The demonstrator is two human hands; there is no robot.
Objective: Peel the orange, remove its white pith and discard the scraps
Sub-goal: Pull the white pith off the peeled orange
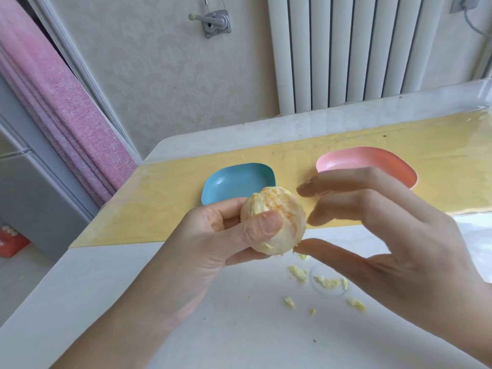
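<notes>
Far on the left hangs a pink curtain (61, 110), well apart from the work; next comes the yellow mat (170, 206) that lies on the white surface (239, 328), most likely to keep juice off it. On the mat sits a blue dish (234, 182); nothing shows in it, so it may be meant for the clean fruit or for the scraps; I cannot tell which.

Just in front of the dish, up in the air, the left hand (210, 235) grips the orange (277, 198); the fingers curl under it and the thumb presses on the front, so the fruit cannot roll or slip while it is picked at. The orange skin is off; pale white pith covers most of it, and some bare orange flesh shows near the top; so the job looks past the peeling and well into the pith part.

Below and to the right, small pith scraps (327, 282) lie loose on the surface, right under where the picking is done; they have not been thrown away yet. The right hand (394, 235) is open with its fingers spread and holds nothing I can see; its thumb tip is right at the lower edge of the orange, ready to pinch off more. Behind that hand sits a pink dish (367, 158), partly hidden by the fingers.
</notes>
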